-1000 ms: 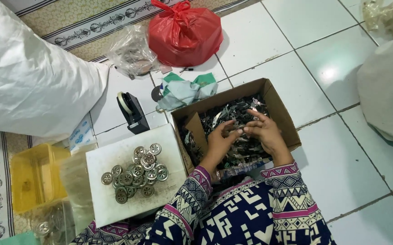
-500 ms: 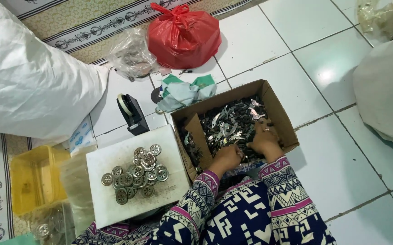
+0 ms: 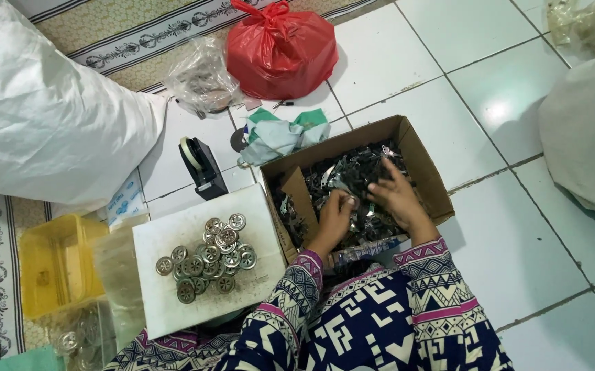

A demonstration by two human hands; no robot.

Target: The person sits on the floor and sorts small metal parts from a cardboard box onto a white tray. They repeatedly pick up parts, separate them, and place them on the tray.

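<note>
**Both hands working inside a carton of dark metal parts**

The person is sitting on the pale tiled floor (image 3: 476, 103) with an open brown cardboard box (image 3: 417, 154) directly in front of the patterned sleeves. The box is holding a heap of small dark and silvery metal pieces (image 3: 352, 175). The left hand (image 3: 335, 216) is reaching into the near side of the heap, fingers curling narrowly around a small shiny piece; exactly what it is gripping is too small to tell. The right hand (image 3: 393, 196) is lying palm-down on the pile just beside it, fingers spreading fairly wide over the parts, and whether anything is pinched beneath it cannot be told.

Left of the box, touching its wall, a white rectangular board (image 3: 167, 302) is carrying a cluster of round grey metal discs (image 3: 208, 257). Beyond the board a black tape dispenser (image 3: 201, 165) is standing, with a crumpled green-and-white cloth (image 3: 280, 134) near the box's far corner. A tied red plastic bag (image 3: 280, 51) is sitting farther off, and a yellow plastic tray (image 3: 53, 271) is lying well to the left.
</note>
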